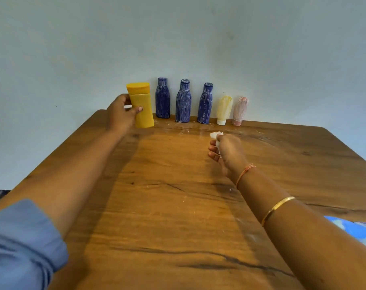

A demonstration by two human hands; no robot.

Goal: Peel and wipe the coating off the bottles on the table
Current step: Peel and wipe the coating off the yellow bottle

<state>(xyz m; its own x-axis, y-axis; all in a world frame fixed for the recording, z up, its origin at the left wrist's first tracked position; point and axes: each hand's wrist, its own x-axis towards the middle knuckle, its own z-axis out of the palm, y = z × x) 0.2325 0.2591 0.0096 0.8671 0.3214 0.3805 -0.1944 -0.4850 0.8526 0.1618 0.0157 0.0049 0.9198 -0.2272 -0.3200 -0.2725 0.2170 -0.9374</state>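
Observation:
My left hand (120, 114) grips a clean yellow bottle (141, 105) standing at the left end of a row along the table's far edge. To its right stand three blue bottles (183, 101) streaked with whitish coating. Further right are a pale yellow tube (224, 109) and a pink tube (240, 111), both cap-down and coated. My right hand (228, 153) hovers over the middle of the table and holds a crumpled white wipe (215, 136) between its fingers.
The wooden table (177, 206) carries faint white smears and flakes near the bottles and at the right. A pale blue wall rises directly behind the row. A blue patterned cloth (357, 229) shows at the right edge.

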